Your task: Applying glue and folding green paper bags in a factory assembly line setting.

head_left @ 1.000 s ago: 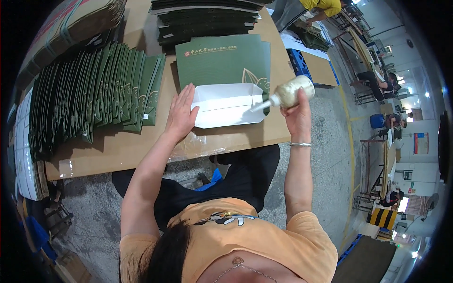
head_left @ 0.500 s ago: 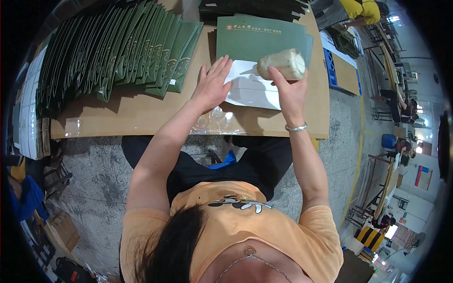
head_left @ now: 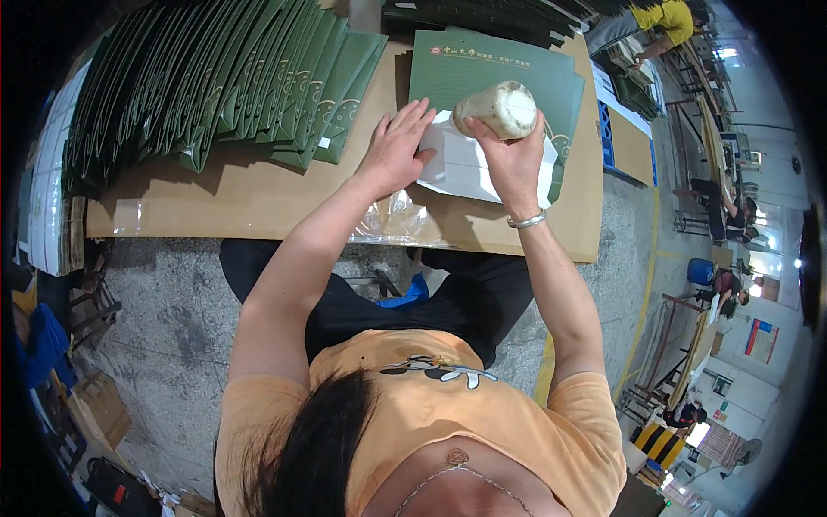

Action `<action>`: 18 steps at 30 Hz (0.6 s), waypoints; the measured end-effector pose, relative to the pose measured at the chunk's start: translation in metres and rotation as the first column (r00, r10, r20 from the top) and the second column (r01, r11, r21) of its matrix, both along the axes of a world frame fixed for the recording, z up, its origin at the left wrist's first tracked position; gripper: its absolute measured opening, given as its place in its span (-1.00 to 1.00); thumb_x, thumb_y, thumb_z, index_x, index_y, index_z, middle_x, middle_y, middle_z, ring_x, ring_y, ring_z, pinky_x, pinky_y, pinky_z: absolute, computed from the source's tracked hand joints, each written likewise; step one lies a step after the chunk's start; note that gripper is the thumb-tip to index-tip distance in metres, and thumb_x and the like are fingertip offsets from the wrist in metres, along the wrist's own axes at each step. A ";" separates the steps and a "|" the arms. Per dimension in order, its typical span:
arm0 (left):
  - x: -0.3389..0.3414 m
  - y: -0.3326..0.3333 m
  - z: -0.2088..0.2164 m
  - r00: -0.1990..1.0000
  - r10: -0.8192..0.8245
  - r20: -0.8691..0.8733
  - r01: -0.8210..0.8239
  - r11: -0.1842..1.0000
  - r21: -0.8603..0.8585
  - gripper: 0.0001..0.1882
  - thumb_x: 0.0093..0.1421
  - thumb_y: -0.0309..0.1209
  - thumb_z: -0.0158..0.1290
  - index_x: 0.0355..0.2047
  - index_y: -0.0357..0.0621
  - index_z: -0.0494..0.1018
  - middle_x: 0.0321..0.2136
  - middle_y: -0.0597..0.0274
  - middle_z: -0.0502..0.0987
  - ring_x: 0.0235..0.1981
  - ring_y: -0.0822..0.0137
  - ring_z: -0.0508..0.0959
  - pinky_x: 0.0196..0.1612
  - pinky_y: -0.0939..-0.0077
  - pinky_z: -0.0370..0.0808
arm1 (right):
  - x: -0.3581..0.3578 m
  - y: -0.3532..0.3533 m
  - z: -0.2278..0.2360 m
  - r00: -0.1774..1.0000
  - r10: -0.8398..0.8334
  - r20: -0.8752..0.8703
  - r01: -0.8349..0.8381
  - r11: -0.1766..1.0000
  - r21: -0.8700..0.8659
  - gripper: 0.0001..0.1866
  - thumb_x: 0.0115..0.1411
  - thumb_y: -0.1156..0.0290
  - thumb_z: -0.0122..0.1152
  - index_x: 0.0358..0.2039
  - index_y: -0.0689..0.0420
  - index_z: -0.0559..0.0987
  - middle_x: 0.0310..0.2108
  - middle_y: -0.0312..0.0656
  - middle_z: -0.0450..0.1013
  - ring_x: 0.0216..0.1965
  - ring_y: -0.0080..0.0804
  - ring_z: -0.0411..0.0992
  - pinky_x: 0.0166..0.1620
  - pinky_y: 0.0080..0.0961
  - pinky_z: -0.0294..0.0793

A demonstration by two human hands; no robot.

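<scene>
A green paper bag (head_left: 482, 73) with a gold line of print lies flat in front of me. Its near end shows a white panel (head_left: 457, 168). My left hand (head_left: 396, 148) rests at the panel's left edge, fingers stretched out and palm down. My right hand (head_left: 512, 164) grips a stained whitish bottle-like cylinder (head_left: 495, 110), tilted over the bag where the white meets the green. Whether the cylinder touches the bag I cannot tell. It hides part of the panel's upper edge.
Many folded green paper bags (head_left: 207, 86) stand in a dense row at the left of the cardboard-covered table (head_left: 224, 207). Dark green sheets (head_left: 482, 17) lie at the far edge. Right of the table is a blue crate (head_left: 610, 138); a person in yellow (head_left: 668, 21) bends beyond.
My right hand has moved left with the cylinder and tipped its round end more toward me. More of the white panel shows right of my wrist. My left hand stays at the panel's edge.
</scene>
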State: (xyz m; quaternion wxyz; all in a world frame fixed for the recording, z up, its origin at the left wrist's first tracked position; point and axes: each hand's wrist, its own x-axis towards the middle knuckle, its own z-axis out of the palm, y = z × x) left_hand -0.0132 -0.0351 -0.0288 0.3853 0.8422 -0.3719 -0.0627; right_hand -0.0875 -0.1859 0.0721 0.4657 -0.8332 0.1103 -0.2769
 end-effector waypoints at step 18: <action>0.000 -0.002 -0.005 0.999 -0.012 0.029 0.012 1.000 0.014 -0.29 0.21 -0.29 0.06 0.34 -0.07 0.08 0.39 0.13 0.00 0.41 0.14 -0.03 0.40 0.08 -0.13 | -0.023 -0.025 0.011 0.996 -0.081 0.030 0.077 0.991 0.111 -0.38 -0.02 0.34 0.53 -0.05 0.26 0.37 -0.16 -0.13 0.49 -0.20 -0.37 0.51 -0.09 -0.45 0.51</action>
